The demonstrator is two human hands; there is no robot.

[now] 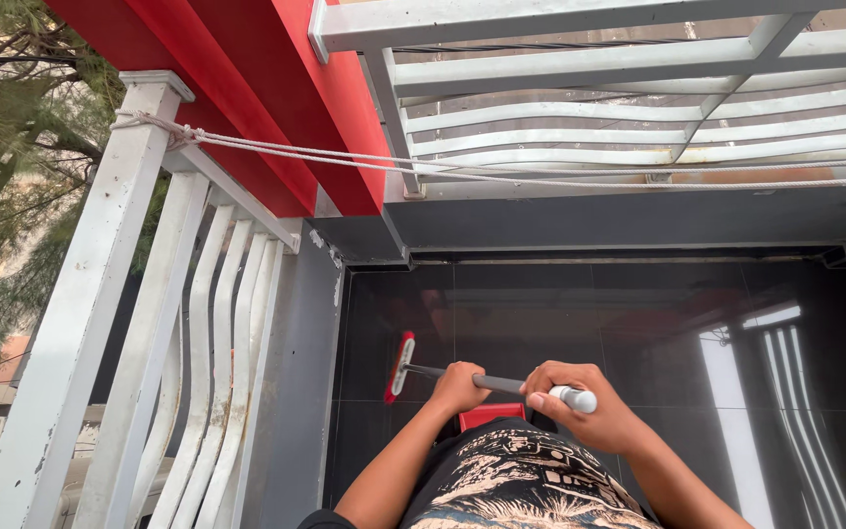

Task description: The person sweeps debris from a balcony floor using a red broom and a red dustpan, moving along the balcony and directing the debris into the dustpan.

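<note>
I hold a long-handled floor brush with both hands. Its red and white head rests on the dark glossy floor tiles at the lower middle, close to the grey wall base on the left. The grey handle runs right from the head. My left hand grips the handle lower down. My right hand wraps around the upper end, where a white cap sticks out. A red object shows just below the handle, partly hidden by my patterned shirt.
A white balcony railing with wavy bars stands on the left, trees beyond it. White rope stretches from the railing post across to the right. A second white railing and a red wall close the far side.
</note>
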